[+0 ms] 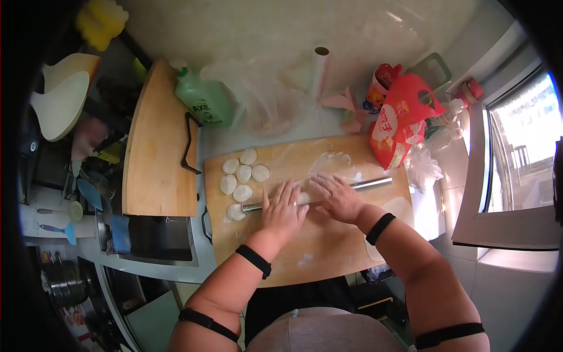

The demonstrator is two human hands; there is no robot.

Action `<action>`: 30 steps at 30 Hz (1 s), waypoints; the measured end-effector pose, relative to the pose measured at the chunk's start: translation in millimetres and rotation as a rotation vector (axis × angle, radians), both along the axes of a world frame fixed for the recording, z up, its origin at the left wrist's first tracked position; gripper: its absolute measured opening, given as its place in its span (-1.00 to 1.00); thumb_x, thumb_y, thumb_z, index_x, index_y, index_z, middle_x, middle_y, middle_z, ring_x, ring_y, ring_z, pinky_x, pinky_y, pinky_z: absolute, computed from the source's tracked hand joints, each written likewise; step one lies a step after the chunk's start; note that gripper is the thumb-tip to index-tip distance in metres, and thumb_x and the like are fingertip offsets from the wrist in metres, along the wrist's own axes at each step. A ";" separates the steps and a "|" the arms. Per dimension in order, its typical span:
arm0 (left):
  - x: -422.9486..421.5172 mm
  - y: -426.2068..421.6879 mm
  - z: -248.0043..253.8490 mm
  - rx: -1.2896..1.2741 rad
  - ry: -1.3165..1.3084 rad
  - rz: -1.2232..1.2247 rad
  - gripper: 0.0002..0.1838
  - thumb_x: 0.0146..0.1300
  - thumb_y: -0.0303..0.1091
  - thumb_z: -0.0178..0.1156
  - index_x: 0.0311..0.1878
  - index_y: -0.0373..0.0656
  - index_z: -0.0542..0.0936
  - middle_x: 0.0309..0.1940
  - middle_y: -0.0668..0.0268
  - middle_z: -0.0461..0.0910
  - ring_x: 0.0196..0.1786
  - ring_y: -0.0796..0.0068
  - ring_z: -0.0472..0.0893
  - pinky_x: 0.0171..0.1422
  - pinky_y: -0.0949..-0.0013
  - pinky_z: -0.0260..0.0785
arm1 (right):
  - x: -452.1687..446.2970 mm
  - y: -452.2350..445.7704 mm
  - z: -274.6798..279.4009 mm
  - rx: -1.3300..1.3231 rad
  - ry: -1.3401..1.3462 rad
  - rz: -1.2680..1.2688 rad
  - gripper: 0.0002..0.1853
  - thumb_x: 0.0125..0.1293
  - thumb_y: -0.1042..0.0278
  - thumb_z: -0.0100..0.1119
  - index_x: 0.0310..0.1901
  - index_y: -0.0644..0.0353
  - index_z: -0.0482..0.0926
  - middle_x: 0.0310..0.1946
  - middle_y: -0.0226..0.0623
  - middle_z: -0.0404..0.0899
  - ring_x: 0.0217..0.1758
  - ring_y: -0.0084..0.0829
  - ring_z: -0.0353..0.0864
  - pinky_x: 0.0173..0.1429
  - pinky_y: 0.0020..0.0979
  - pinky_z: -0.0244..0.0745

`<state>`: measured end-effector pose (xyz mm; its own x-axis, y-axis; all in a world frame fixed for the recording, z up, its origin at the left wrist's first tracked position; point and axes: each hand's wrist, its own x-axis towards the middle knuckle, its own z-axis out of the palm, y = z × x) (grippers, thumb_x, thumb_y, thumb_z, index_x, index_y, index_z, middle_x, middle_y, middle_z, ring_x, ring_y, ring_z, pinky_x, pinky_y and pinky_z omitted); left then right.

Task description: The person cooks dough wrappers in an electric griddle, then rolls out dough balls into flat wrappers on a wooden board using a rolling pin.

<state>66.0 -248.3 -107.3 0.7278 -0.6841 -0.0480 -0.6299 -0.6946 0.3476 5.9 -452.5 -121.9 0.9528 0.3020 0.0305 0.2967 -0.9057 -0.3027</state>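
Observation:
A metal rolling pin (375, 183) lies across the wooden board, its right end tilted slightly away from me. Pale dough (304, 198) shows around the pin's middle and seems to be wrapped on it. My left hand (284, 208) rests on the left part of the pin, fingers stretched and spread. On the dough-covered part to the right lies my right hand (337, 198), its fingers also extended. Several flat dough rounds (243, 173) sit at the board's left, one touching the pin's left end. A larger dough sheet (400, 210) lies at the right edge, partly behind my right arm.
The floured wooden board (328, 252) spans the counter. A red flour bag (394, 126) stands at its back right corner. At the back left are a green AXE bottle (202, 100) and an upright wooden board (161, 152), above a sink (155, 237). An open window (522, 146) is on the right.

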 end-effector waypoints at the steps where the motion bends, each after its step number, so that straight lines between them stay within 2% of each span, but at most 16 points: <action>1: -4.1 3.1 -7.4 0.040 0.028 -0.018 -0.28 0.32 -0.04 0.06 0.46 -0.14 0.14 0.52 0.20 0.00 0.56 0.24 -0.05 0.54 -0.19 -0.29 | 0.2 -4.6 -8.3 -0.059 -0.018 0.063 -0.35 0.31 0.13 0.01 0.38 0.23 0.20 0.34 -0.14 0.28 0.41 -0.15 0.23 0.43 -0.08 0.13; 5: -11.5 -5.0 -14.7 0.022 0.096 -0.001 -0.29 0.31 -0.05 0.11 0.45 -0.14 0.17 0.51 0.23 0.03 0.57 0.27 -0.06 0.54 -0.19 -0.28 | -16.4 -7.5 -9.8 -0.004 -0.050 0.014 -0.49 0.21 0.44 0.03 0.25 0.13 0.39 0.09 -0.23 0.50 0.14 -0.18 0.50 0.24 -0.19 0.37; 9: -37.7 -15.5 3.2 -0.081 0.053 -0.094 -0.31 0.34 -0.07 0.08 0.44 -0.18 0.18 0.48 0.18 0.06 0.55 0.21 -0.02 0.54 -0.15 -0.22 | -44.8 -22.3 0.8 0.000 0.063 -0.084 -0.46 0.22 0.47 0.01 0.29 0.10 0.36 0.05 -0.19 0.49 0.12 -0.17 0.47 0.18 -0.21 0.41; 11: -61.8 -11.5 2.0 -0.411 0.244 -0.187 -0.31 0.36 -0.03 0.03 0.43 -0.23 0.18 0.47 0.06 0.09 0.51 0.12 0.10 0.51 -0.11 -0.08 | -59.6 -30.3 4.6 -0.014 0.140 -0.304 -0.44 0.18 0.52 0.00 0.29 0.12 0.37 -0.01 -0.14 0.49 0.07 -0.12 0.48 0.14 -0.20 0.44; 12: -70.7 -10.2 -2.2 -0.609 0.380 -0.185 -0.38 0.42 -0.07 -0.03 0.40 -0.29 0.22 0.41 -0.03 0.19 0.45 0.07 0.22 0.46 0.04 0.08 | -66.1 -30.2 1.0 -0.039 0.109 -0.432 -0.45 0.16 0.53 0.00 0.26 0.16 0.39 -0.02 -0.11 0.48 0.03 -0.09 0.49 0.09 -0.19 0.47; 13: -78.4 -6.0 -13.1 -0.611 0.378 -0.188 -0.38 0.42 -0.07 -0.03 0.40 -0.29 0.22 0.41 -0.03 0.19 0.45 0.07 0.22 0.46 0.04 0.08 | -70.3 -23.8 -0.9 -0.042 0.106 -0.434 -0.45 0.16 0.53 0.00 0.26 0.16 0.39 -0.02 -0.11 0.48 0.03 -0.09 0.49 0.09 -0.19 0.47; 15: -88.1 0.7 -33.1 -0.820 1.167 0.177 -0.37 0.48 0.03 -0.17 0.37 -0.31 0.26 0.38 -0.01 0.25 0.43 0.14 0.25 0.45 0.21 0.12 | -78.7 -3.5 -8.2 -0.060 0.088 -0.610 -0.48 0.17 0.53 -0.01 0.23 0.19 0.42 -0.03 -0.10 0.49 -0.02 -0.07 0.51 0.06 -0.18 0.49; 16: -81.7 6.5 -24.8 -0.738 1.420 0.355 -0.23 0.47 0.20 -0.32 0.47 -0.27 0.05 0.40 0.06 0.22 0.43 0.20 0.24 0.49 0.10 0.06 | -82.8 7.8 -14.3 -0.068 -0.080 -0.493 -0.52 0.17 0.50 0.01 0.19 0.21 0.46 -0.05 -0.09 0.50 -0.08 -0.07 0.53 0.04 -0.18 0.50; 17: -80.1 12.1 -22.9 -0.736 1.422 0.351 -0.23 0.47 0.20 -0.32 0.47 -0.27 0.05 0.40 0.06 0.22 0.43 0.20 0.24 0.49 0.10 0.06 | -89.6 19.3 -19.4 0.281 -0.061 -0.482 -0.55 0.17 0.48 0.04 0.15 0.20 0.49 -0.03 -0.10 0.52 -0.03 -0.10 0.54 0.03 -0.17 0.49; 19: -79.4 22.6 -22.3 -0.972 1.709 0.736 -0.20 0.45 0.26 -0.41 0.48 -0.23 0.04 0.41 0.08 0.21 0.41 0.22 0.26 0.48 0.10 0.07 | -92.9 59.1 26.9 0.159 -0.175 -0.298 -0.59 0.11 0.40 0.18 0.05 0.24 0.55 -0.01 -0.10 0.55 0.07 -0.12 0.54 0.10 -0.21 0.50; 22: -77.7 38.9 -14.5 -1.016 1.802 0.789 -0.19 0.43 0.28 -0.41 0.47 -0.22 0.06 0.38 0.12 0.25 0.39 0.23 0.28 0.47 0.09 0.07 | -108.8 96.4 36.1 0.333 -0.180 -0.381 -0.47 0.14 0.33 0.21 0.19 0.22 0.43 0.00 -0.05 0.54 0.07 -0.08 0.55 0.07 -0.19 0.52; 24: -78.7 45.6 -9.7 -1.006 1.836 0.788 -0.17 0.42 0.31 -0.42 0.45 -0.22 0.11 0.35 0.11 0.28 0.39 0.22 0.27 0.47 0.07 0.07 | -121.1 122.0 48.2 0.263 0.144 -0.507 -0.30 0.15 0.26 0.26 0.31 0.24 0.25 0.02 0.04 0.52 0.08 0.00 0.53 0.07 -0.14 0.51; 25: -79.1 46.7 -11.5 -1.001 1.839 0.790 -0.17 0.42 0.31 -0.42 0.45 -0.22 0.11 0.35 0.11 0.28 0.39 0.22 0.27 0.47 0.07 0.07 | -124.1 129.7 43.5 0.264 0.148 -0.511 -0.30 0.15 0.26 0.26 0.31 0.24 0.25 0.02 0.04 0.52 0.08 0.00 0.53 0.07 -0.14 0.51; 27: -80.9 48.5 -15.3 -1.038 1.822 0.795 -0.16 0.41 0.33 -0.40 0.43 -0.24 0.14 0.36 0.10 0.28 0.38 0.21 0.29 0.45 0.06 0.10 | -129.5 140.4 27.3 0.580 0.495 -0.592 -0.33 0.16 0.33 0.20 0.30 0.34 0.23 0.05 0.15 0.47 0.05 0.11 0.50 0.05 -0.07 0.52; 28: -81.3 48.6 -15.6 -1.036 1.824 0.798 -0.16 0.41 0.33 -0.40 0.43 -0.24 0.14 0.36 0.10 0.28 0.38 0.21 0.29 0.45 0.06 0.10 | -132.5 143.1 17.9 0.600 0.381 -0.546 -0.29 0.18 0.40 0.15 0.35 0.32 0.12 0.02 0.19 0.47 -0.05 0.19 0.52 0.04 -0.03 0.50; 30: -80.7 46.3 -14.7 -1.019 1.808 0.872 -0.16 0.40 0.34 -0.33 0.41 -0.26 0.16 0.35 0.09 0.29 0.36 0.21 0.32 0.45 0.07 0.12 | -140.7 139.6 -4.3 0.583 0.243 -0.542 -0.31 0.17 0.45 0.13 0.34 0.31 0.14 -0.01 0.17 0.48 -0.06 0.17 0.53 0.02 -0.02 0.50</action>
